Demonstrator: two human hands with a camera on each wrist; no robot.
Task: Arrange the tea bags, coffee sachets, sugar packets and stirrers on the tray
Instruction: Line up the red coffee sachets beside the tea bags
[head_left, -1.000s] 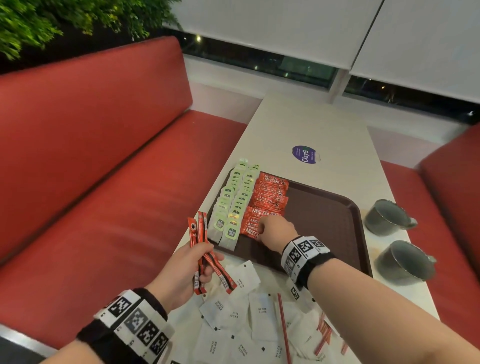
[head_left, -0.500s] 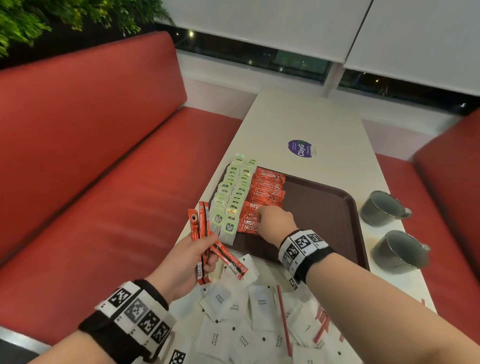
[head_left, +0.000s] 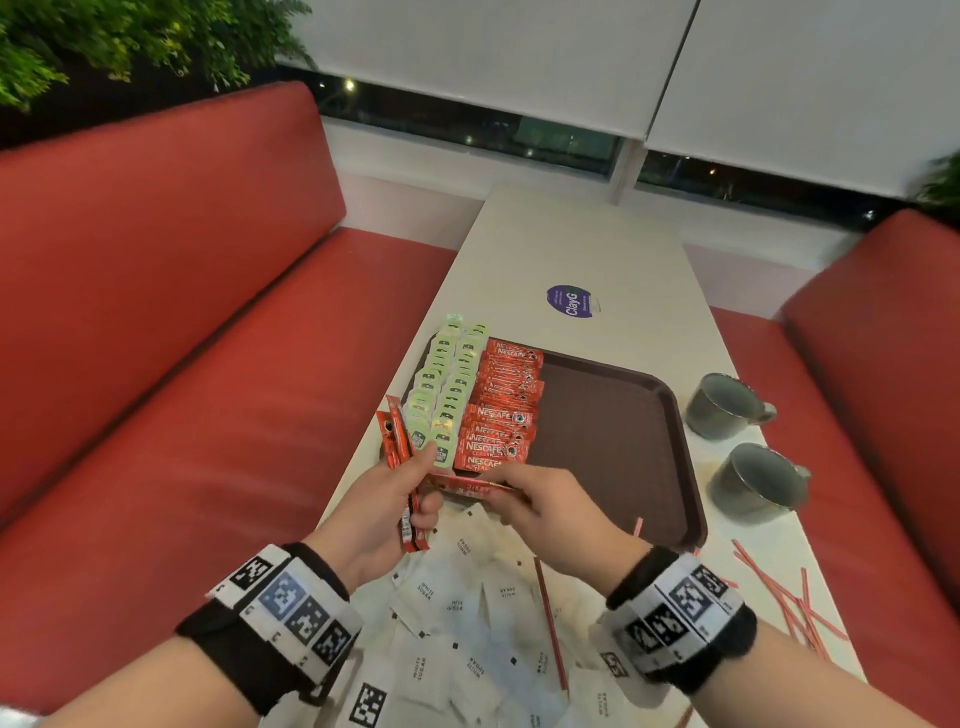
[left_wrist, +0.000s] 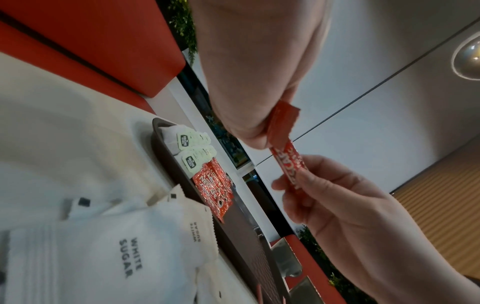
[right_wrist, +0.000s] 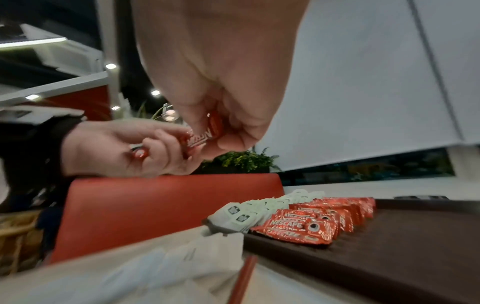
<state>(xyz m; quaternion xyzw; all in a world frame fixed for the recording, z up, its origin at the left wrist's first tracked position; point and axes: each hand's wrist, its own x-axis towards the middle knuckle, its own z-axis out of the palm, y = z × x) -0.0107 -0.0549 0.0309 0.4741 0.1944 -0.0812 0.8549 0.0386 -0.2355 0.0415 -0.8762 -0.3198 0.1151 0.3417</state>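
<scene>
A brown tray (head_left: 613, 431) holds two rows of green tea bags (head_left: 447, 384) along its left side and a row of red coffee sachets (head_left: 504, 405) beside them. My left hand (head_left: 421, 467) grips a bunch of red coffee sachets (head_left: 393, 431) just in front of the tray's near left corner. My right hand (head_left: 498, 488) pinches one sachet (head_left: 467, 486) that lies level between both hands. In the left wrist view that sachet (left_wrist: 293, 164) runs from the left hand's bunch (left_wrist: 283, 123) into the right fingers. White sugar packets (head_left: 457, 623) and red stirrers (head_left: 550, 623) lie on the table.
Two grey cups (head_left: 727, 405) (head_left: 758, 483) stand to the right of the tray. More stirrers (head_left: 779, 597) lie scattered at the table's right edge. A purple sticker (head_left: 570, 300) sits beyond the tray. Red benches flank the table on both sides.
My right hand has left the sachet row on the tray and drawn back to my left hand, where it now pinches one sachet from the bunch.
</scene>
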